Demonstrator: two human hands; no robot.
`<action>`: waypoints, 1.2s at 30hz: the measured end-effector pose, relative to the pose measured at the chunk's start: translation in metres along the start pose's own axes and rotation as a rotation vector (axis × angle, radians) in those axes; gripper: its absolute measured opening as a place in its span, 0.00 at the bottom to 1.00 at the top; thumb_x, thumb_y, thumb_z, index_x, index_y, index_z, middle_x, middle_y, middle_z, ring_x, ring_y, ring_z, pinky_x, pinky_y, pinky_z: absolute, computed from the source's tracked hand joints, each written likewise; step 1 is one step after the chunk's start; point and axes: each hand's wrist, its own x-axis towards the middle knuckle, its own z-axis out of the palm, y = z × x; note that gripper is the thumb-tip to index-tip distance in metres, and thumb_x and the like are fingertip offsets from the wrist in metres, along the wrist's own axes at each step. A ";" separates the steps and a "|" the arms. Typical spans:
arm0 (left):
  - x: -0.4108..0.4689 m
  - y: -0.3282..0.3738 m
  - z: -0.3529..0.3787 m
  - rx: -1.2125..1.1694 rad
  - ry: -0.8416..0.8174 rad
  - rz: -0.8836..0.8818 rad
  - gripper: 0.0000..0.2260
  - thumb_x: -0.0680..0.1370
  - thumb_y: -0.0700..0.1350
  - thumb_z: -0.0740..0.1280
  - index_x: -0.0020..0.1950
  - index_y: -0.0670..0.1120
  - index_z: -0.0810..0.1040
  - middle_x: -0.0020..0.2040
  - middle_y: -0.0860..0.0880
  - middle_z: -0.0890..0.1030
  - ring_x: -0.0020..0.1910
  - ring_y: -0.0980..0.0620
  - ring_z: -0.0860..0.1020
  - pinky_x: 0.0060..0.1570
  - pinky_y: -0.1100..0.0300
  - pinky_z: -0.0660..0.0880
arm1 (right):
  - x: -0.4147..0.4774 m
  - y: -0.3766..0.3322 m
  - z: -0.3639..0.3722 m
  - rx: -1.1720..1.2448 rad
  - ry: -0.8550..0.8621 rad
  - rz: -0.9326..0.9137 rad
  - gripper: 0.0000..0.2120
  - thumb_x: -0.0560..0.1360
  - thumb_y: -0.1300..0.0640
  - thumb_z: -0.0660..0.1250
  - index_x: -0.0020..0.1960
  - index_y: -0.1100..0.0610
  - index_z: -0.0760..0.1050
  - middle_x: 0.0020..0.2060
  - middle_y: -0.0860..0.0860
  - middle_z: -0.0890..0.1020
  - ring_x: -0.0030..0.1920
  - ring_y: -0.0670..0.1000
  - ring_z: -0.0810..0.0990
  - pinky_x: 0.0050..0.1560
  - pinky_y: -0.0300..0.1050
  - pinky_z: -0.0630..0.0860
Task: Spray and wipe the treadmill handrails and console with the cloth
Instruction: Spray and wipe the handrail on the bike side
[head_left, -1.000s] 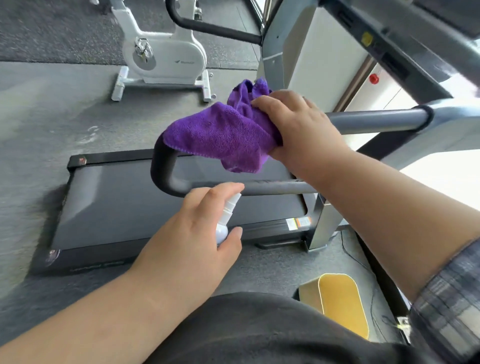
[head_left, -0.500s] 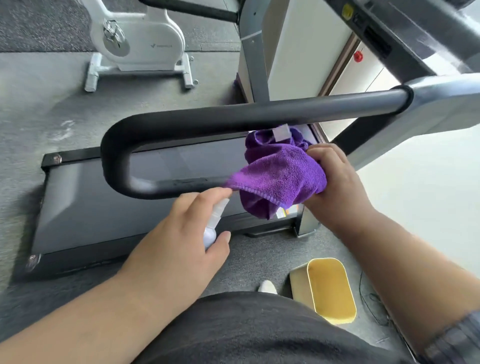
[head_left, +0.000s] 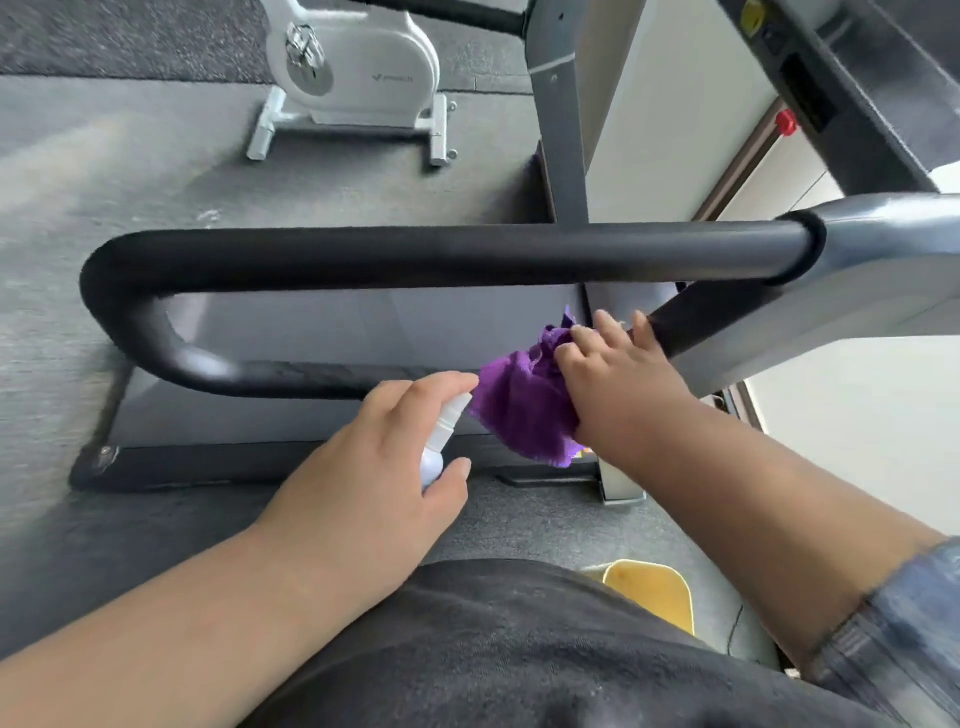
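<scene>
A black padded treadmill handrail (head_left: 415, 249) loops across the middle of the view, its lower bar (head_left: 291, 375) running back toward the grey upright. My right hand (head_left: 618, 379) presses a bunched purple cloth (head_left: 519, 410) against the right end of that lower bar. My left hand (head_left: 374, 467) holds a small white spray bottle (head_left: 441, 436), index finger on top, nozzle just left of the cloth. The console (head_left: 841, 78) slants across the top right corner.
The treadmill deck (head_left: 322, 332) lies below the handrail on grey floor. A white exercise bike (head_left: 353, 78) stands at the back. A yellow bin (head_left: 654, 592) sits on the floor near my right forearm. A pale wall fills the right side.
My right hand carried the cloth from the upper bar down to the lower bar and then right along it. The view has shifted, so the handrail looks larger. My left hand still holds the bottle.
</scene>
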 end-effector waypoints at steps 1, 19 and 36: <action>0.001 0.003 0.003 0.003 0.011 -0.023 0.26 0.76 0.55 0.64 0.66 0.71 0.53 0.63 0.62 0.66 0.52 0.58 0.73 0.48 0.60 0.69 | 0.003 0.000 0.002 -0.013 -0.070 -0.027 0.43 0.67 0.33 0.69 0.74 0.53 0.62 0.70 0.53 0.68 0.73 0.60 0.61 0.74 0.64 0.52; -0.031 -0.020 0.015 -0.067 0.188 -0.296 0.25 0.76 0.55 0.65 0.67 0.69 0.56 0.58 0.65 0.62 0.54 0.62 0.69 0.50 0.62 0.64 | 0.062 -0.035 0.025 0.174 0.001 -0.122 0.20 0.68 0.40 0.70 0.54 0.49 0.72 0.47 0.48 0.77 0.48 0.55 0.77 0.43 0.48 0.70; -0.057 -0.106 -0.031 -0.085 0.111 -0.217 0.26 0.75 0.55 0.65 0.67 0.70 0.56 0.57 0.65 0.63 0.54 0.61 0.68 0.48 0.61 0.65 | 0.108 -0.176 -0.033 0.198 0.099 -0.158 0.20 0.70 0.42 0.70 0.57 0.52 0.71 0.50 0.51 0.77 0.51 0.57 0.76 0.43 0.49 0.68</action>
